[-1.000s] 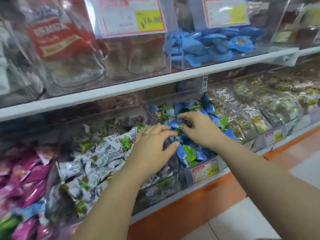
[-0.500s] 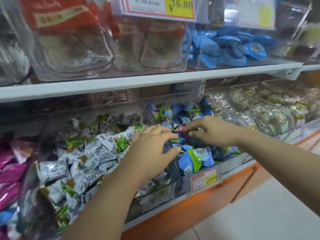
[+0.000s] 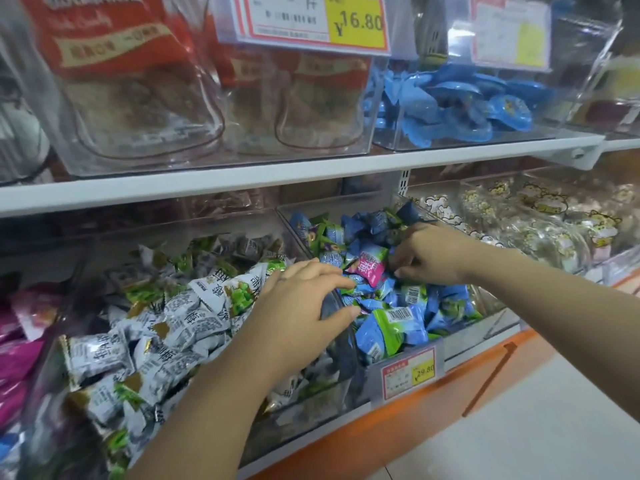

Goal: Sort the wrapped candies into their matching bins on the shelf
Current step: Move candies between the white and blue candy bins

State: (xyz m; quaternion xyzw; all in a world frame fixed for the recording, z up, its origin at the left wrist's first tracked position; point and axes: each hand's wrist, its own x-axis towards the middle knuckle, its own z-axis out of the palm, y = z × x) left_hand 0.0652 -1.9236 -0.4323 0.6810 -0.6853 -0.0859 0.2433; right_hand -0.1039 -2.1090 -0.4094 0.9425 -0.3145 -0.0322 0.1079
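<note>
head view: the small pink wrapped candy (image 3: 369, 268) lies on top of the blue and green wrapped candies (image 3: 391, 327) in the clear plastic bin (image 3: 493, 315), between both hands, so it is in a wrong bin. the right hand (image 3: 429, 258) has its fingers curled among the wrappers just beside the pink one; one cannot tell if it pinches anything. the left hand (image 3: 304, 306) is spread loosely over the bin's edge and holds nothing. the risk is that the glossy wrapper may slip from a shallow pinch, or a blue neighbour may come up with it. the magenta pink wrappers (image 3: 20, 344) are far to the left, so a drop on the way would probably land among the white and green wrapped candies (image 3: 166, 327).
</note>
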